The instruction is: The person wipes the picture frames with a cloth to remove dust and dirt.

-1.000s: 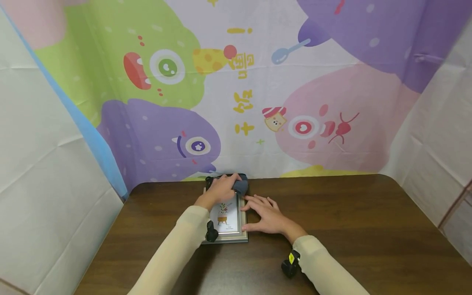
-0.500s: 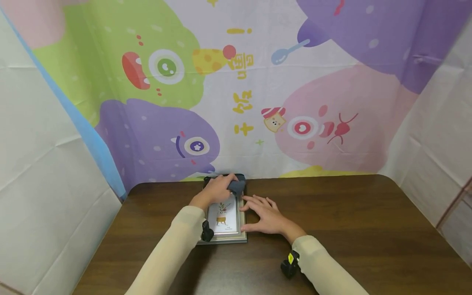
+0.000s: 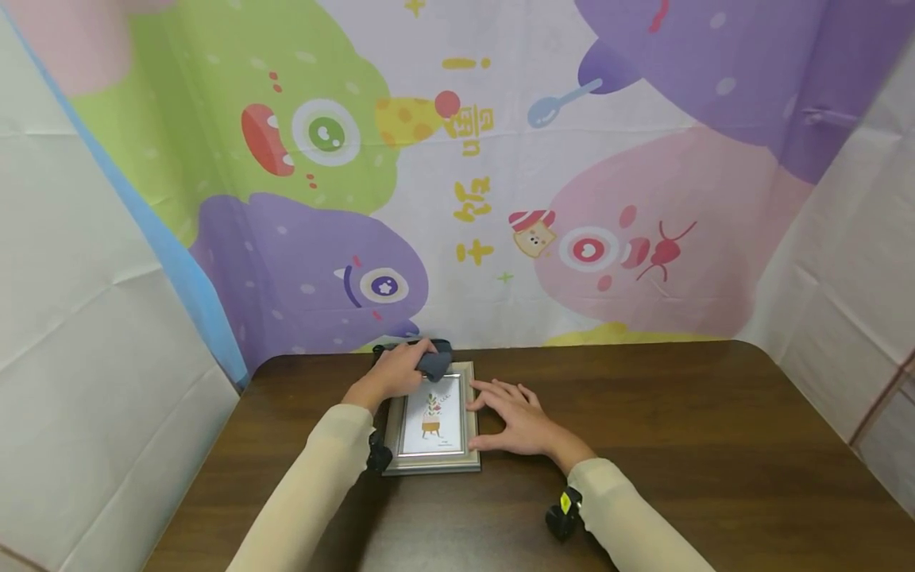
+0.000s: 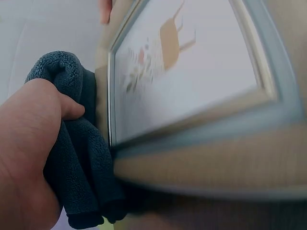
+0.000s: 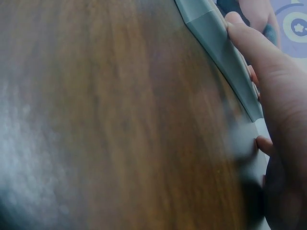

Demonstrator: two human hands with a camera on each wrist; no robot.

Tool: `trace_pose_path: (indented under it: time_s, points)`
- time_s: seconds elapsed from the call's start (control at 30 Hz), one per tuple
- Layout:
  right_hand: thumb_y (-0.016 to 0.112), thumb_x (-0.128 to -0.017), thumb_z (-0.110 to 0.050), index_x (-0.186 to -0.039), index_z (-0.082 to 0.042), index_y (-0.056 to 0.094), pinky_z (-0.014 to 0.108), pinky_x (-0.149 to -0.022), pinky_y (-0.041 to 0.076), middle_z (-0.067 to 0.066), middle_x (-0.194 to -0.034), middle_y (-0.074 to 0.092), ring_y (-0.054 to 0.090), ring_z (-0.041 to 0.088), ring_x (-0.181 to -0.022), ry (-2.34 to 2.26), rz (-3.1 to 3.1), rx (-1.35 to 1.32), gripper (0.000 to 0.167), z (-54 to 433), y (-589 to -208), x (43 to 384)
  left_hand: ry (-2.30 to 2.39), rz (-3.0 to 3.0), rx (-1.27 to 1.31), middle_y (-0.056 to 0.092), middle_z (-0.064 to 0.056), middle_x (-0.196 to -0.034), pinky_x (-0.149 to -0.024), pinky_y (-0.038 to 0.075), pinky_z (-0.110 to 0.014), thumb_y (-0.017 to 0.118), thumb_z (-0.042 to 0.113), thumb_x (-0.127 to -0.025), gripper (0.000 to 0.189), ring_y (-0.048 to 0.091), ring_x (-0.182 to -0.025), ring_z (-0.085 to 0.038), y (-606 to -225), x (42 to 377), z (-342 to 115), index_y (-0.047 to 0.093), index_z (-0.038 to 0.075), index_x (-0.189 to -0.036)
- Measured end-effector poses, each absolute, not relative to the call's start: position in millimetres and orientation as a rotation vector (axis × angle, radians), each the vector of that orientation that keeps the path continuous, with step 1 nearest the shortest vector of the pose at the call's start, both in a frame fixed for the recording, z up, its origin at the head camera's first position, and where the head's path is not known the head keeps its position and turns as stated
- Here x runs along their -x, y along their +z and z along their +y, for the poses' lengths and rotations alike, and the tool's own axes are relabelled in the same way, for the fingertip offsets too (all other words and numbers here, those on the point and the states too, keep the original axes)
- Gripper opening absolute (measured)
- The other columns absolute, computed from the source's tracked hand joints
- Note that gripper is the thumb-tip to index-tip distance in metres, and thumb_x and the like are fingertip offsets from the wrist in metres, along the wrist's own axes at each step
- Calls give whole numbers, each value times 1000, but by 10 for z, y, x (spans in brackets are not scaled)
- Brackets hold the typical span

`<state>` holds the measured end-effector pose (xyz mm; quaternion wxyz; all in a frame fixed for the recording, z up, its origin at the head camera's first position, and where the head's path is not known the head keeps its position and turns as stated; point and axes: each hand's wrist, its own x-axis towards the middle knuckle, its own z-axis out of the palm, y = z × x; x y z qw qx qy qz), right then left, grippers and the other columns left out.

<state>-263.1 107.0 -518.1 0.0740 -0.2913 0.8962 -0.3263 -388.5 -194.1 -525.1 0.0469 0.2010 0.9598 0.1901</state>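
Note:
A picture frame [image 3: 468, 429] with a pale, silvery border lies on the table, its print showing a potted plant on a stool-like stand. My left hand [image 3: 391, 373] grips a folded dark blue-grey cloth [image 3: 434, 364] at the frame's far edge. In the left wrist view the thumb presses into the fuzzy cloth [image 4: 79, 158] beside the picture frame [image 4: 220, 139]. My right hand [image 3: 520, 421] touches the frame's right side with fingers spread and fairly straight. The right wrist view shows its thumb on the frame's edge [image 5: 220, 48].
The dark brown wooden table [image 3: 643, 445] extends to both sides of the frame. A cartoon-printed curtain [image 3: 493, 310] hangs right behind the table's far edge. Pale sheets [image 3: 93, 342] stand at the left and right.
My left hand has slid the cloth leftward along the frame's far end, uncovering its top right corner and more of the print. The right hand and the frame stay in place.

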Motion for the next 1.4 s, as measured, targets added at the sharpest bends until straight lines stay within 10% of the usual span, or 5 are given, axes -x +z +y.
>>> trace_pose_path:
  time_s: [0.7, 1.4]
  points:
    - [85, -96, -56, -141, -31, 70, 86, -132, 11, -2, -187, 36, 26, 49, -174, -992, 2689, 877, 54, 1067, -5214, 2631, 643, 3077, -798, 78, -11, -140, -111, 56, -61, 61, 7, -96, 48, 73, -130, -37, -5413, 3964, -2297, 63, 27, -139]
    - [85, -96, -57, -142, -32, 70, 85, -133, 11, -1, -187, 35, 25, 48, -174, -976, 2693, 884, 54, 1069, -5196, 2639, 475, 3201, -867, 77, -18, -142, -97, 61, -61, 62, -7, -90, 55, 73, -129, -38, -4447, 2954, -2118, 65, 11, -141]
